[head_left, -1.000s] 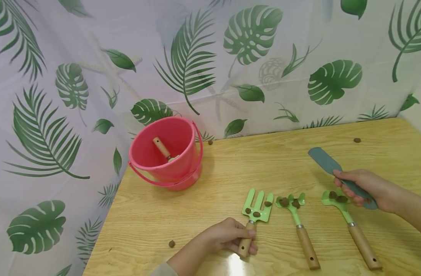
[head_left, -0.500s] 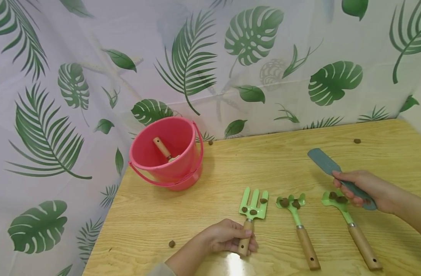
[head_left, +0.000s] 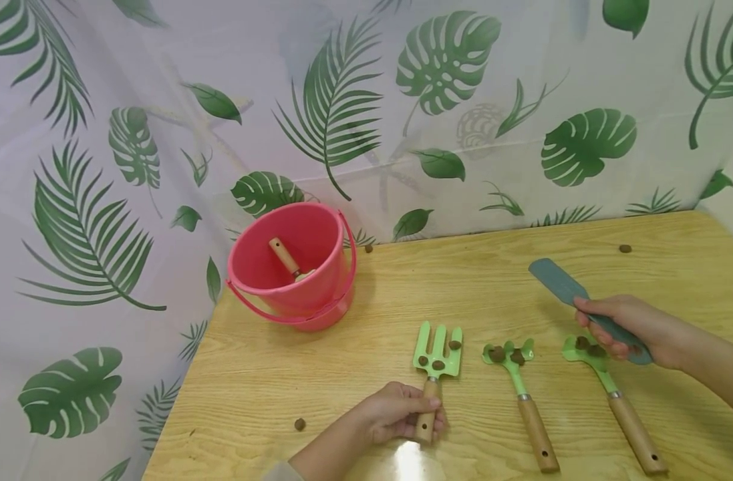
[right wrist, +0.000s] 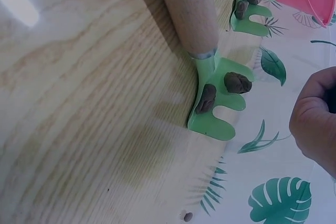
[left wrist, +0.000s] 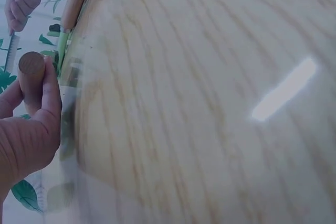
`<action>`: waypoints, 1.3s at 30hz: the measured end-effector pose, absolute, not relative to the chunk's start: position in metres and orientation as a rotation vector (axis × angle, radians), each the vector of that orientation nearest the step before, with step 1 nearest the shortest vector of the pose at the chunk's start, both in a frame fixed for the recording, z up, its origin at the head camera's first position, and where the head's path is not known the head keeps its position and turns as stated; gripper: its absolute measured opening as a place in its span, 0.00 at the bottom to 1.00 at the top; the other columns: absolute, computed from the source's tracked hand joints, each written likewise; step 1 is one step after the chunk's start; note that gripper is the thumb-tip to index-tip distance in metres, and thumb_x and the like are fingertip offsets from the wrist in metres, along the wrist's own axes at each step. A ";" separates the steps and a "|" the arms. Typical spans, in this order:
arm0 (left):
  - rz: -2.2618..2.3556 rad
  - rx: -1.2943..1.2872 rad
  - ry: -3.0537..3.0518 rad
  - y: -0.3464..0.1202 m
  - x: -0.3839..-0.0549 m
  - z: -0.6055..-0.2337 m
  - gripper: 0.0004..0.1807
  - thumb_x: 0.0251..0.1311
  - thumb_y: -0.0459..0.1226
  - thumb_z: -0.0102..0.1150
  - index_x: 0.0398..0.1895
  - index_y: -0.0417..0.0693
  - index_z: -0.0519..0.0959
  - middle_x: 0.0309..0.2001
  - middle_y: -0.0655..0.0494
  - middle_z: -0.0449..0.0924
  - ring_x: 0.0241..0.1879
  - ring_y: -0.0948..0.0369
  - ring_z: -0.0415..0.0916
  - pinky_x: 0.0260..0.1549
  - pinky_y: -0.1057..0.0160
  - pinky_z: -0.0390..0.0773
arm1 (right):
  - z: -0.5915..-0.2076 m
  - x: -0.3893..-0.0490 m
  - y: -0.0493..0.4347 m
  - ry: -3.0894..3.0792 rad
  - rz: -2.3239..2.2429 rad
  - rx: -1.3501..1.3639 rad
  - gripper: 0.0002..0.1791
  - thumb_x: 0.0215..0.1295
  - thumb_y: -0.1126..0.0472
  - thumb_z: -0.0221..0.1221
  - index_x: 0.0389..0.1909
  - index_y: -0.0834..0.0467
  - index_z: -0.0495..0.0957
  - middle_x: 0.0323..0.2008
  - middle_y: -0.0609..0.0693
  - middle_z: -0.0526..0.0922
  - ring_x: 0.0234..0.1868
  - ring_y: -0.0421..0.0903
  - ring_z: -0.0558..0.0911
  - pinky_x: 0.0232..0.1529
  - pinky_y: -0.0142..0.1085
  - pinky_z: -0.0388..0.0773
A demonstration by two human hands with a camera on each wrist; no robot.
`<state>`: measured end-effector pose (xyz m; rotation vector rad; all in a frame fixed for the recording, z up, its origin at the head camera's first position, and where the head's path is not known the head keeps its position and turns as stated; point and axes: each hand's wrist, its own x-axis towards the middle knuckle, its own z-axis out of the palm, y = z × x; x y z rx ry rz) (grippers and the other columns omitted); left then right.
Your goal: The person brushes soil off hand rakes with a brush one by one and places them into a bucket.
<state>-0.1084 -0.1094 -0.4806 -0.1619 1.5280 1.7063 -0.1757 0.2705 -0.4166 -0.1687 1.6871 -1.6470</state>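
Observation:
My left hand grips the wooden handle of a green garden hand fork, its handle end facing the left wrist camera. Several brown lumps lie on the fork's head. In my right hand is a blue-grey flat tool like a spatula, its blade pointing to the back left. Beneath it, a green hand rake with a wooden handle lies on the table, bearing brown lumps. A second such rake, also with lumps, lies between the two hands.
A pink bucket with its handle hanging down stands at the back left, holding a wooden-handled tool. Loose brown lumps lie at the front left, back right and by the bucket. A leaf-print cloth hangs behind the table.
My left hand has swung the fork's head slightly left and farther back, with the lumps still on it. My right hand, holding the spatula-like tool, has barely shifted left.

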 end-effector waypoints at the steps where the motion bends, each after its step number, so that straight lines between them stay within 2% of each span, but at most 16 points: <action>1: 1.712 -0.158 1.530 -0.110 -0.109 -0.479 0.13 0.62 0.34 0.57 0.41 0.29 0.78 0.32 0.47 0.84 0.31 0.59 0.83 0.43 0.53 0.81 | -0.416 -0.176 0.270 1.686 -1.643 -0.169 0.22 0.77 0.49 0.37 0.30 0.52 0.75 0.14 0.39 0.70 0.12 0.33 0.68 0.17 0.36 0.52; 8: 1.741 -0.128 1.543 -0.111 -0.112 -0.470 0.15 0.63 0.35 0.57 0.43 0.27 0.76 0.38 0.39 0.83 0.35 0.56 0.83 0.44 0.52 0.80 | -0.415 -0.178 0.264 1.663 -1.622 -0.179 0.21 0.77 0.49 0.38 0.30 0.52 0.74 0.14 0.39 0.70 0.12 0.33 0.67 0.16 0.30 0.58; 12: 1.737 -0.107 1.537 -0.111 -0.113 -0.464 0.15 0.63 0.35 0.57 0.44 0.27 0.76 0.39 0.39 0.83 0.35 0.56 0.84 0.44 0.53 0.81 | -0.414 -0.178 0.260 1.670 -1.596 -0.174 0.20 0.76 0.49 0.38 0.29 0.52 0.74 0.14 0.39 0.70 0.12 0.33 0.67 0.16 0.27 0.64; 18: 1.729 -0.065 1.516 -0.111 -0.115 -0.455 0.18 0.63 0.35 0.57 0.46 0.25 0.75 0.37 0.42 0.84 0.34 0.60 0.83 0.42 0.56 0.81 | -0.410 -0.176 0.250 1.642 -1.570 -0.236 0.21 0.77 0.50 0.38 0.29 0.53 0.74 0.13 0.40 0.68 0.13 0.33 0.66 0.15 0.34 0.52; 27: 1.702 -0.048 1.521 -0.106 -0.118 -0.441 0.20 0.64 0.35 0.56 0.48 0.22 0.73 0.39 0.40 0.84 0.33 0.60 0.83 0.40 0.58 0.82 | -0.399 -0.172 0.229 1.612 -1.536 -0.313 0.21 0.77 0.51 0.38 0.29 0.55 0.73 0.12 0.40 0.67 0.10 0.33 0.66 0.14 0.37 0.49; 35: 1.673 -0.034 1.572 -0.103 -0.119 -0.434 0.19 0.64 0.35 0.55 0.47 0.23 0.73 0.41 0.36 0.82 0.34 0.58 0.84 0.38 0.58 0.82 | -0.392 -0.167 0.206 1.591 -1.489 -0.374 0.20 0.76 0.51 0.41 0.29 0.58 0.73 0.11 0.40 0.68 0.09 0.33 0.67 0.13 0.28 0.61; 39: 1.673 -0.018 1.575 -0.100 -0.119 -0.433 0.19 0.65 0.35 0.55 0.47 0.23 0.73 0.41 0.35 0.82 0.35 0.57 0.84 0.39 0.57 0.82 | -0.390 -0.163 0.193 1.560 -1.472 -0.438 0.20 0.76 0.53 0.41 0.28 0.58 0.72 0.10 0.41 0.67 0.09 0.33 0.66 0.12 0.28 0.61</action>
